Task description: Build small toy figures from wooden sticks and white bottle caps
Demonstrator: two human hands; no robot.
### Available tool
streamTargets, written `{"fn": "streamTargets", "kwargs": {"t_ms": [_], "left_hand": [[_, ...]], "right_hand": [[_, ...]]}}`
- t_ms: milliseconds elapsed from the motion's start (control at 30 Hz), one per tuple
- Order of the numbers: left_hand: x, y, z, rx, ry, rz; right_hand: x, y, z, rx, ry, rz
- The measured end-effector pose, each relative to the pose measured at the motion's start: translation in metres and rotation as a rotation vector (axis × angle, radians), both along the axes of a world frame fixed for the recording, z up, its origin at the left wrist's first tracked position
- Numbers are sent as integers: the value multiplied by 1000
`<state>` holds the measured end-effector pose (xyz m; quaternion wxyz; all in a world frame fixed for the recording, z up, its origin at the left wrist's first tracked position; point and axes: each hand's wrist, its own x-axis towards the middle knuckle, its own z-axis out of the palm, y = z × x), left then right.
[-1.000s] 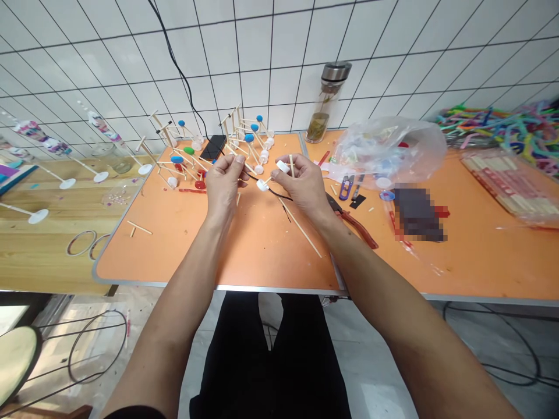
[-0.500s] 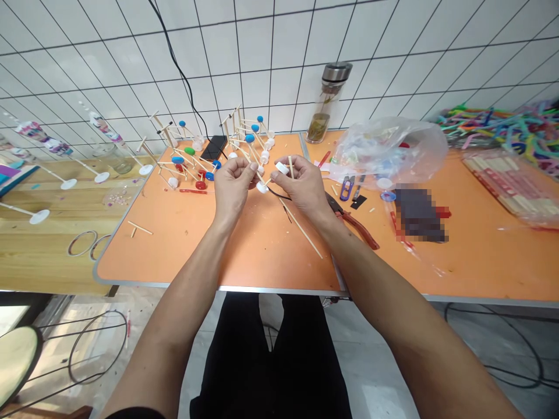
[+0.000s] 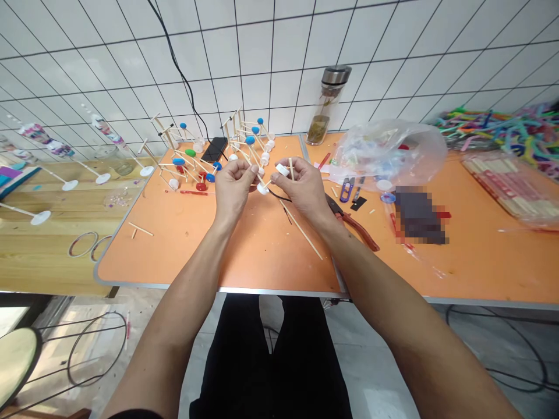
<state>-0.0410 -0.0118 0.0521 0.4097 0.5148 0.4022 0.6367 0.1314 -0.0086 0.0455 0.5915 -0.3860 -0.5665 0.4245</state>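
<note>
Over the orange table, my left hand [image 3: 234, 191] is closed, pinching a small frame of wooden sticks with a white bottle cap [image 3: 262, 188] at its lower end. My right hand [image 3: 306, 190] is closed too; a second white cap [image 3: 282, 169] shows at its thumb and a short wooden stick [image 3: 291, 167] stands up between its fingers. Whether these parts join the left hand's frame is hard to make out. Behind my left hand stand several stick models with coloured caps, one bearing a blue cap [image 3: 250, 140]. A long thin stick [image 3: 303, 231] lies below my right hand.
Red-handled pliers [image 3: 360, 231] and purple snips [image 3: 346, 190] lie right of my right arm. Farther back are a glass tea bottle [image 3: 321, 119], a plastic bag [image 3: 393, 148] and a black phone [image 3: 213, 149]. Packed sticks [image 3: 510, 189] lie at the right. Cut stick pieces [image 3: 140, 228] sit at the left.
The view has shifted very slightly. Both hands keep the same hold and nearly the same place.
</note>
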Motion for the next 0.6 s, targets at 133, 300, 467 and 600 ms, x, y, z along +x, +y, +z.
{"fn": "streamTargets", "kwargs": {"t_ms": [133, 300, 467, 600], "left_hand": [[0, 0, 0, 0, 15, -19], [0, -1, 1, -29, 21, -27], [0, 0, 0, -44, 9, -28], [0, 2, -2, -48, -17, -25]], "right_hand": [[0, -1, 1, -8, 5, -9], [1, -2, 2, -18, -20, -22], [0, -3, 5, -31, -7, -15], [-2, -4, 6, -46, 4, -9]]}}
